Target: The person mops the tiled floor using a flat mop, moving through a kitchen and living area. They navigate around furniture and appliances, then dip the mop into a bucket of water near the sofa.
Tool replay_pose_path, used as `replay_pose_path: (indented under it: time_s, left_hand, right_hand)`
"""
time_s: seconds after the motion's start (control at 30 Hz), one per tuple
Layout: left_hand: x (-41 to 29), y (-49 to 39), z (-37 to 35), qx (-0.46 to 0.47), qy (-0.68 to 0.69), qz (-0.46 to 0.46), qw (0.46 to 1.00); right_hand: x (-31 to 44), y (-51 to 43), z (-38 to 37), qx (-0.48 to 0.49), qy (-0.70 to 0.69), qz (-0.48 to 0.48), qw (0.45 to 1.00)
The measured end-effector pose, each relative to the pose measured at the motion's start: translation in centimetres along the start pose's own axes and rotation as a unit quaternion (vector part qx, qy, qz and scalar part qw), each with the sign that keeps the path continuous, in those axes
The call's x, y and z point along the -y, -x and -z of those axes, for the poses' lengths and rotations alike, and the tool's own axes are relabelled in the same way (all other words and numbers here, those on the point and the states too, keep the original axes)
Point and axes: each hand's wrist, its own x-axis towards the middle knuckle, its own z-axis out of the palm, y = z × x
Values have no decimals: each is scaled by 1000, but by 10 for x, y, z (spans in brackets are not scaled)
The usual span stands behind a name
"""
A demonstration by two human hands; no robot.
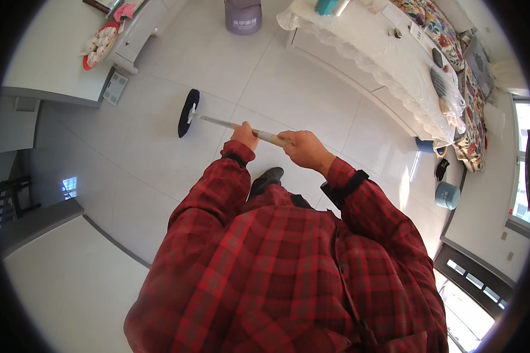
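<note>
A flat mop with a dark, elongated head (188, 113) rests on the light tiled floor, left of the middle of the view. Its pale pole (216, 121) runs from the head to the right, towards my body. My left hand (246, 136) is closed around the pole partway along it. Near the pole's upper end, my right hand (307, 149) grips the thicker, yellowish part. The hands are a short way apart. Below them a dark shoe (267, 177) shows on the floor.
A long cabinet with a white lace cloth (362, 44) stands at the upper right. A purple-grey stool or bin (243, 17) is at the top. A bathroom scale (115, 88) lies by the left wall end. A blue-grey round stool (447, 195) and a black shoe (442, 169) are at the right.
</note>
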Motion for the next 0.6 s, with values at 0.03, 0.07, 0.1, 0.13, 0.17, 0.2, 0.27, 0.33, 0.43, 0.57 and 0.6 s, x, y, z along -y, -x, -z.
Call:
replay_pose_path:
  time_s: [0.03,0.07,0.1,0.13,0.17,0.2,0.27,0.33,0.43,0.57,0.6]
  left_hand:
    - [0,-2,-5,27,-11,-3,1000]
    - [-3,-6,-11,61,-24,-1,998]
    - [-8,-6,-19,96,-36,-1,995]
    - [-11,-5,-23,124,-52,-11,991]
    - [-18,-3,-29,147,-54,-24,987]
    - [-29,1,-37,167,-57,-38,984]
    - [-56,13,-51,203,-99,-90,970]
    - [-89,30,-66,233,-173,-161,943]
    - [-143,70,-93,328,-173,-207,905]
    - [-210,122,-144,420,-225,-352,806]
    - [-225,137,-163,440,-222,-386,780]
  right_hand:
    - [-3,1,0,-7,-5,-2,1000]
    - [-6,5,1,-12,-7,-15,1000]
    - [-11,15,4,-17,-12,-30,999]
    - [-12,23,6,-15,3,-39,999]
    - [-16,34,10,-14,14,-47,999]
    - [-21,50,16,-19,15,-52,998]
    - [-30,87,30,-43,33,-66,996]
    - [-36,130,43,-67,37,-86,993]
    - [-43,213,61,-86,41,-152,984]
    - [-30,307,84,-131,37,-243,961]
    - [-22,329,88,-133,30,-289,948]
